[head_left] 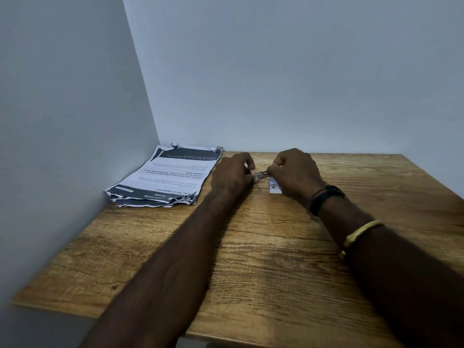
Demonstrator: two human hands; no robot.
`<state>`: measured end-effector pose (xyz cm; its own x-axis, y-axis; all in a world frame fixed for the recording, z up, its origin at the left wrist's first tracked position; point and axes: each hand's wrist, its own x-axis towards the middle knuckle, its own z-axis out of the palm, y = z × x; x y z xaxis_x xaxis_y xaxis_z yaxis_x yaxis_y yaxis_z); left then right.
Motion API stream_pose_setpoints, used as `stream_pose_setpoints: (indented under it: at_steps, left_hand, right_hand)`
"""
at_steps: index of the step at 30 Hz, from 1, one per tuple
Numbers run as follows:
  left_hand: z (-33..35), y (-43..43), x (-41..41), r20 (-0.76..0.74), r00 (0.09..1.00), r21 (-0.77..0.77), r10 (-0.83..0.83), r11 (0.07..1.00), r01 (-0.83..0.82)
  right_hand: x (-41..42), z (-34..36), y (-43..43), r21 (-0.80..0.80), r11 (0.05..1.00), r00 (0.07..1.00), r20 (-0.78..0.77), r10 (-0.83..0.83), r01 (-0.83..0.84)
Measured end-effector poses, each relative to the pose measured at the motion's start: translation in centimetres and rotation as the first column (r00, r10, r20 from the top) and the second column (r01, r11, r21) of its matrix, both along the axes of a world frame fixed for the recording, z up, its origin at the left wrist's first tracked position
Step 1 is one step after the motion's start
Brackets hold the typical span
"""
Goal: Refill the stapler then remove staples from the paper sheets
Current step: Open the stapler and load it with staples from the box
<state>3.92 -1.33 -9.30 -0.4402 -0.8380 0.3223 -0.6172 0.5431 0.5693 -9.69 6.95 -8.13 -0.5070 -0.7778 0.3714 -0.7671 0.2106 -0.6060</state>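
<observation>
Both hands, left hand (232,175) and right hand (295,172), pinch a small metal stapler (260,174) between them near the worktop's (251,247) far edge; paper sheets (164,178) lie in its far-left corner, a small white box (274,188) under the right hand.

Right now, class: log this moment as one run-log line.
stage: stapler refill | left hand: holds stapler | right hand: fingers at stapler | staple box: on table | paper sheets: untouched, left

A plain office-like corner: a wooden desk (263,247) against bare grey walls (276,71), printed paper sheets (165,177) stacked left of the hands.
</observation>
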Motion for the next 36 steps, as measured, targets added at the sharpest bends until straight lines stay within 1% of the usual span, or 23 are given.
stream_pose_setpoints:
  at_steps: [3, 6, 8, 12, 15, 18, 20, 22, 24, 26, 28, 31, 33, 36]
  left_hand:
    - [0.0, 0.0, 0.0, -0.008, 1.0, 0.006, -0.014, 1.0, 0.014]
    - [-0.1, 0.0, 0.0, -0.012, 1.0, -0.005, -0.016, 1.0, 0.016]
    - [-0.1, 0.0, 0.0, -0.011, 1.0, -0.012, -0.015, 1.0, 0.015]
    - [-0.3, -0.2, 0.0, -0.019, 1.0, -0.002, -0.022, 1.0, 0.022]
    - [0.0, -0.3, -0.1, -0.065, 0.997, -0.022, -0.044, 0.999, 0.043]
    - [0.8, 0.0, -0.3, -0.219, 0.975, -0.08, -0.031, 0.997, 0.014]
    - [1.2, 0.2, -0.6, -0.301, 0.953, -0.116, -0.041, 0.993, 0.006]
    - [1.7, 0.3, -0.8, -0.359, 0.932, -0.115, -0.037, 0.993, -0.005]
    - [2.2, 0.4, -1.0, -0.419, 0.908, -0.095, -0.014, 0.995, -0.028]
    - [2.6, 0.6, -1.1, -0.48, 0.877, -0.028, 0.005, 0.999, -0.02]
    - [2.9, 0.7, -1.2, -0.568, 0.823, 0.128, 0.018, 0.99, 0.066]
    - [3.0, 0.8, -1.0, -0.681, 0.728, 0.325, 0.078, 0.923, 0.205]
    - [3.0, 0.6, -0.8, -0.718, 0.687, 0.404, 0.11, 0.87, 0.282]
    - [2.7, 0.3, -0.6, -0.741, 0.651, 0.463, 0.162, 0.826, 0.321]
  right_hand:
    - [-0.1, 0.2, 0.1, 0.118, 0.992, 0.999, -0.03, -0.034, 0.038]
    - [0.1, 0.2, 0.2, 0.237, 0.97, 0.996, -0.086, -0.032, 0.052]
    - [0.3, 0.2, 0.2, 0.265, 0.963, 0.995, -0.101, -0.026, 0.052]
    - [0.3, 0.3, 0.0, 0.256, 0.965, 0.996, -0.084, -0.031, 0.051]
    - [0.0, 0.3, -0.1, 0.181, 0.981, 0.996, -0.072, -0.055, 0.067]
    - [-0.3, 0.1, -0.2, 0.061, 0.995, 0.994, -0.086, -0.074, 0.079]
    - [-0.3, 0.2, -0.3, -0.049, 0.998, 0.996, -0.08, -0.039, 0.035]
    - [0.0, 0.5, -0.3, -0.183, 0.983, 0.998, -0.066, 0.019, -0.031]
    - [0.3, 0.7, -0.3, -0.281, 0.955, 0.991, -0.113, 0.068, -0.097]
    - [0.6, 0.8, -0.3, -0.335, 0.929, 0.982, -0.151, 0.11, -0.155]
    - [0.8, 0.8, -0.5, -0.371, 0.907, 0.976, -0.164, 0.147, -0.199]
    - [0.9, 0.5, -0.6, -0.417, 0.881, 0.97, -0.184, 0.158, -0.222]
    - [0.7, 0.4, -0.6, -0.421, 0.876, 0.967, -0.187, 0.172, -0.237]
    - [0.5, 0.2, -0.7, -0.4, 0.884, 0.968, -0.164, 0.192, -0.243]
